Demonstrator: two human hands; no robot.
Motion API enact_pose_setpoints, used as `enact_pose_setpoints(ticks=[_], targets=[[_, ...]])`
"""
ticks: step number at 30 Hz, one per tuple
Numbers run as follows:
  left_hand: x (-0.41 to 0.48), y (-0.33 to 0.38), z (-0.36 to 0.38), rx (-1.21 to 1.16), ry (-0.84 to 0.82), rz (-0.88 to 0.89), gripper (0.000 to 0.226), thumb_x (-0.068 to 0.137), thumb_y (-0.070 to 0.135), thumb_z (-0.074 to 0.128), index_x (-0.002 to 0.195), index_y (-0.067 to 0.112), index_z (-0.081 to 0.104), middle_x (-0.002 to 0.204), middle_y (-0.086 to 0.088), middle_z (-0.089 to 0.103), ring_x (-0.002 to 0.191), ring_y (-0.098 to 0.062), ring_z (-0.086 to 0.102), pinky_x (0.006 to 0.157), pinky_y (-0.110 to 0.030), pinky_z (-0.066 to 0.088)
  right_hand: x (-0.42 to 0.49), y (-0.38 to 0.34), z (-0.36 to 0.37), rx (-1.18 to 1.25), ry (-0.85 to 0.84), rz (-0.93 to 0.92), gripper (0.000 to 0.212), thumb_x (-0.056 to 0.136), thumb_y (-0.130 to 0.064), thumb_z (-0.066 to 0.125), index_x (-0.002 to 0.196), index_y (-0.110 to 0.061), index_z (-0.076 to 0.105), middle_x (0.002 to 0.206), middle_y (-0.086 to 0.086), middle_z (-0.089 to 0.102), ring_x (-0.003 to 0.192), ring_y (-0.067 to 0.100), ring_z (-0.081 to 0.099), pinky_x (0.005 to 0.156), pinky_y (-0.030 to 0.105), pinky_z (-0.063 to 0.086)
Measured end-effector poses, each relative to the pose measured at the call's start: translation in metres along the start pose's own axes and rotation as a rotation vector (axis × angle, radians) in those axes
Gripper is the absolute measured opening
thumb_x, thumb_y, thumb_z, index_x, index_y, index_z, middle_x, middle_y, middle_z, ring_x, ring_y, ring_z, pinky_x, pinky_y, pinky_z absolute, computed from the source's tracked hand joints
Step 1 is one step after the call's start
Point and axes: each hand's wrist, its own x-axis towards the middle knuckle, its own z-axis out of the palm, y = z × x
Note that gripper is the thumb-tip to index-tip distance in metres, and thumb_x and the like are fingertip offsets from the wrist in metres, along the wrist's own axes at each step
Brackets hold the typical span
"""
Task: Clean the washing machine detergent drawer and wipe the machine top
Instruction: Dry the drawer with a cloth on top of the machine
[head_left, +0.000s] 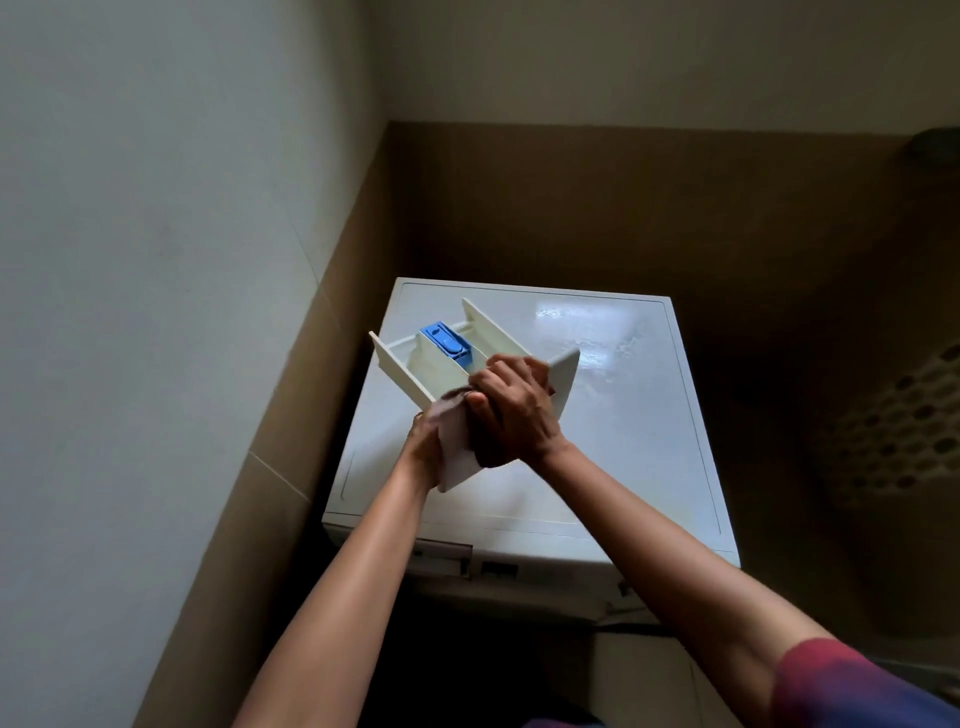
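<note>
Held over the glossy white washing machine top (623, 415), tilted, front panel toward the person: a cream plastic detergent drawer (400, 364) with three long compartments. Contact between its far end and that surface: unclear.

In the middle compartment, a bright blue plastic insert (445, 343).

Left hand (423, 447) gripping the front panel from the left, fingers curled round its edge.

Right hand (514, 410) crossing in from the right, clenched on a dark brownish cloth (483, 449) and pressed into the near end of the right-hand compartment. Most of the cloth hidden beneath the palm.

Hands close together at the drawer's front, touching.

Wet sheen toward the far right of the surface.

Below the near edge, on the machine's front, the open drawer slot (441, 558).

To the right, in shadow, a brown perforated laundry basket (893, 431).

Behind, a brown tiled wall (571, 208) below pale paint.
</note>
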Motion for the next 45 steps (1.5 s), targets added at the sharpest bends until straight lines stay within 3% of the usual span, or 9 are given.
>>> enact_pose_setpoints(ticks=[9, 12, 16, 21, 26, 32, 36, 40, 45], targets=[[-0.002, 0.022, -0.015, 0.129, -0.031, -0.069, 0.039, 0.087, 0.020, 0.053, 0.115, -0.006, 0.062, 0.097, -0.021, 0.062, 0.082, -0.031, 0.058, 0.072, -0.037, 0.048, 0.004, 0.091, -0.030, -0.018, 0.009, 0.103, 0.034, 0.095, -0.028, 0.043, 0.097, -0.007, 0.070, 0.090, 0.011, 0.066, 0.093, 0.027, 0.048, 0.086, 0.038, 0.036], [-0.001, 0.018, -0.019, -0.024, -0.106, 0.017, 0.023, 0.087, 0.019, 0.057, 0.102, 0.011, 0.073, 0.082, -0.008, 0.073, 0.064, -0.019, 0.069, 0.056, -0.027, 0.055, 0.007, 0.103, -0.029, 0.049, 0.033, 0.406, 0.037, 0.096, -0.029, 0.042, 0.102, 0.000, 0.065, 0.097, 0.020, 0.059, 0.095, 0.035, 0.051, 0.082, 0.036, 0.035], [0.007, 0.014, -0.027, -0.351, 0.007, -0.017, 0.031, 0.092, 0.032, 0.055, 0.074, 0.019, 0.076, 0.070, -0.004, 0.074, 0.057, -0.021, 0.070, 0.050, -0.035, 0.056, 0.016, 0.100, -0.039, 0.299, 0.419, 0.929, 0.030, 0.101, -0.019, 0.042, 0.108, 0.009, 0.052, 0.106, 0.027, 0.052, 0.096, 0.035, 0.055, 0.073, 0.017, 0.032], [0.009, 0.034, -0.007, -0.421, -0.006, 0.005, 0.039, 0.093, 0.040, 0.049, 0.078, 0.018, 0.078, 0.075, -0.005, 0.075, 0.064, -0.023, 0.072, 0.055, -0.039, 0.058, 0.001, 0.016, -0.018, 0.427, 0.405, 0.502, 0.028, 0.095, -0.016, 0.047, 0.117, 0.000, 0.054, 0.110, -0.002, 0.041, 0.100, -0.005, 0.046, 0.089, 0.024, 0.045], [0.008, 0.015, -0.004, -0.101, -0.009, 0.000, 0.049, 0.105, 0.031, 0.018, 0.145, 0.008, 0.036, 0.089, -0.003, 0.057, 0.086, -0.021, 0.057, 0.096, -0.039, 0.040, -0.018, -0.041, 0.016, 0.072, 0.116, -0.046, 0.040, 0.086, -0.027, 0.056, 0.125, -0.030, 0.047, 0.124, 0.007, 0.034, 0.102, 0.027, 0.048, 0.077, 0.036, 0.052], [0.001, 0.032, 0.012, -0.231, -0.108, 0.045, 0.042, 0.102, 0.038, 0.029, 0.127, 0.018, 0.057, 0.106, -0.005, 0.067, 0.102, -0.030, 0.064, 0.084, -0.045, 0.052, 0.012, 0.000, 0.006, 0.068, 0.151, 0.326, 0.034, 0.093, -0.025, 0.054, 0.126, -0.027, 0.063, 0.128, 0.005, 0.039, 0.106, 0.037, 0.053, 0.085, 0.047, 0.050], [-0.004, 0.016, 0.003, -0.350, -0.028, 0.006, 0.024, 0.095, 0.035, 0.047, 0.089, 0.022, 0.065, 0.075, -0.001, 0.072, 0.069, -0.023, 0.067, 0.065, -0.036, 0.058, 0.028, 0.044, -0.002, 0.143, 0.143, 0.584, 0.035, 0.098, -0.030, 0.046, 0.131, -0.028, 0.057, 0.129, 0.010, 0.046, 0.116, 0.031, 0.045, 0.086, 0.044, 0.049], [-0.009, 0.011, -0.001, -0.363, -0.012, -0.021, 0.017, 0.091, 0.037, 0.052, 0.092, 0.024, 0.063, 0.079, 0.002, 0.068, 0.071, -0.020, 0.063, 0.070, -0.031, 0.050, 0.023, 0.076, -0.003, 0.217, 0.203, 0.678, 0.034, 0.100, -0.026, 0.044, 0.130, -0.020, 0.057, 0.118, 0.013, 0.049, 0.109, 0.028, 0.050, 0.086, 0.034, 0.045], [-0.009, 0.012, -0.019, -0.400, 0.047, -0.005, 0.041, 0.095, 0.035, 0.047, 0.069, 0.018, 0.074, 0.067, -0.001, 0.072, 0.058, -0.019, 0.068, 0.056, -0.030, 0.057, -0.016, 0.105, 0.000, 0.154, -0.003, 0.922, 0.031, 0.101, -0.031, 0.040, 0.122, -0.016, 0.056, 0.111, 0.018, 0.048, 0.100, 0.036, 0.056, 0.084, 0.035, 0.045]])
